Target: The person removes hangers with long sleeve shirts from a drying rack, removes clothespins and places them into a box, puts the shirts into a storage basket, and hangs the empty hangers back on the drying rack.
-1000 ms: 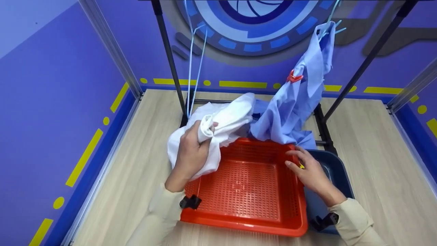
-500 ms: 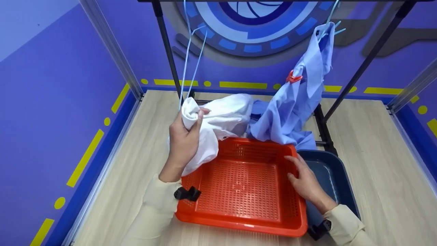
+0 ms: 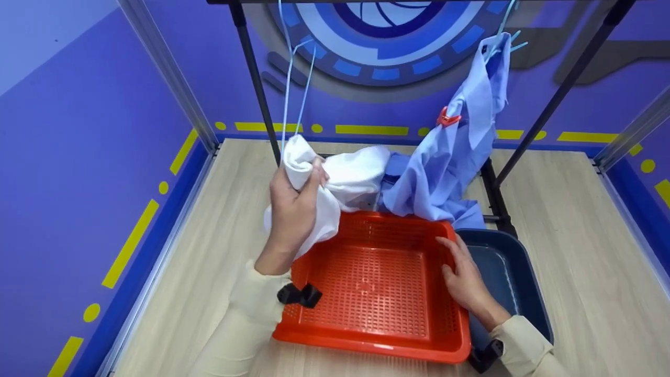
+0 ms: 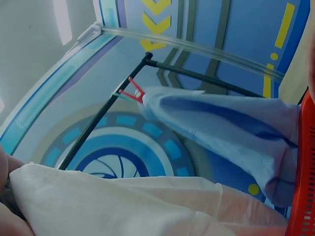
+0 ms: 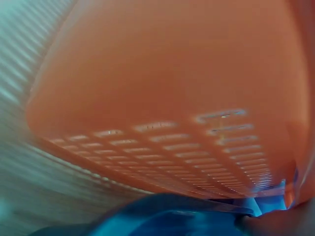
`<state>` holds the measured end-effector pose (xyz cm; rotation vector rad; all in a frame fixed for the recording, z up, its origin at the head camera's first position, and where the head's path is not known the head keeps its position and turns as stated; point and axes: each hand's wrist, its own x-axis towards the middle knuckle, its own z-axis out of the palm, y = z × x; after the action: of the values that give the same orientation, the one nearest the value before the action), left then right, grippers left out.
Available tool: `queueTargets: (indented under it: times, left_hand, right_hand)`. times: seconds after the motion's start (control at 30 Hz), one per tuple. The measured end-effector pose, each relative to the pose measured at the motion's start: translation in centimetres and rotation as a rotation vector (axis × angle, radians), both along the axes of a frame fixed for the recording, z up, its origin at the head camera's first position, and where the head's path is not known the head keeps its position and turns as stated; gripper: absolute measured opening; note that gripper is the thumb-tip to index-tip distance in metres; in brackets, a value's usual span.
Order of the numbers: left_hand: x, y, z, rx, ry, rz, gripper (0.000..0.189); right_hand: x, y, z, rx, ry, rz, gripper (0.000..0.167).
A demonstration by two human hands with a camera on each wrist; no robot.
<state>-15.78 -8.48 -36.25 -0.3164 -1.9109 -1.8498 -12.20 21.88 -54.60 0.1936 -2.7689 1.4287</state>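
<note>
My left hand (image 3: 294, 207) grips a bunched fold of a white shirt (image 3: 358, 170), thumb over the cloth. The rest of the shirt trails over the back left of a red perforated basket (image 3: 382, 345) and lies against blue cloth. A thin light-blue hanger (image 3: 287, 94) hangs just behind this hand, its lower end hidden by the shirt. My right hand (image 3: 468, 280) holds the basket's right rim, with thumb and index finger over the inner side. In the right wrist view the basket's slotted outer wall (image 5: 147, 73) fills most of the frame.
A light-blue garment (image 3: 445, 173) hangs at the back right with a red clip (image 3: 449, 117) on it. Black rack poles (image 3: 557, 99) stand behind the basket. A dark blue tub (image 3: 515, 267) sits partly beneath the basket's right side. Purple walls (image 3: 104, 173) enclose the table.
My left hand has lifted the gathered part of the white shirt up and to the left, then slightly back right. My right hand has settled onto the basket's right rim.
</note>
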Motion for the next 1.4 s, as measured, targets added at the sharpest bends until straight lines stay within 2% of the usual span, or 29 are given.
queueTargets:
  times: [0.1, 0.23, 0.43, 0.67, 0.8, 0.9, 1.07, 1.17, 1.27, 1.4]
  left_hand:
    - [0.7, 1.4, -0.1, -0.026, 0.024, -0.077, 0.019]
    - [1.9, 3.4, -0.6, -0.044, 0.021, -0.195, 0.023]
    - [3.9, 6.3, -2.8, -0.054, -0.033, -0.341, 0.014]
    - [5.8, 8.7, -6.0, -0.150, -0.061, -0.436, 0.014]
    - [6.6, 9.7, -7.3, -0.174, -0.100, -0.464, 0.015]
    - [7.1, 10.5, -7.9, -0.159, -0.127, -0.476, 0.017]
    - [8.0, 11.7, -8.3, -0.125, -0.187, -0.506, 0.025]
    - [8.4, 12.2, -8.5, -0.080, -0.247, -0.527, 0.030]
    - [8.6, 12.5, -8.7, 0.015, -0.308, -0.550, 0.032]
    - [8.8, 13.2, -9.5, 0.251, -0.406, -0.640, 0.030]
  right_hand:
    - [0.0, 0.0, 0.1, -0.012, -0.026, 0.000, 0.057]
    - [0.0, -0.1, 0.1, -0.018, -0.014, -0.007, 0.057]
    - [0.0, -0.2, 0.1, -0.021, -0.021, -0.017, 0.056]
    - [-0.1, -0.3, 0.2, -0.006, -0.061, -0.030, 0.058]
    - [-0.2, -0.3, 0.1, 0.006, -0.046, -0.042, 0.057]
    - [-0.2, -0.3, 0.0, 0.000, -0.034, -0.049, 0.058]
    - [-0.1, -0.3, 0.1, -0.052, -0.048, -0.047, 0.058]
    - [0.0, -0.4, 0.1, -0.068, -0.041, -0.046, 0.058]
    - [0.0, -0.3, 0.0, -0.059, -0.018, -0.047, 0.058]
    - [0.0, -0.3, 0.0, -0.041, -0.009, -0.047, 0.057]
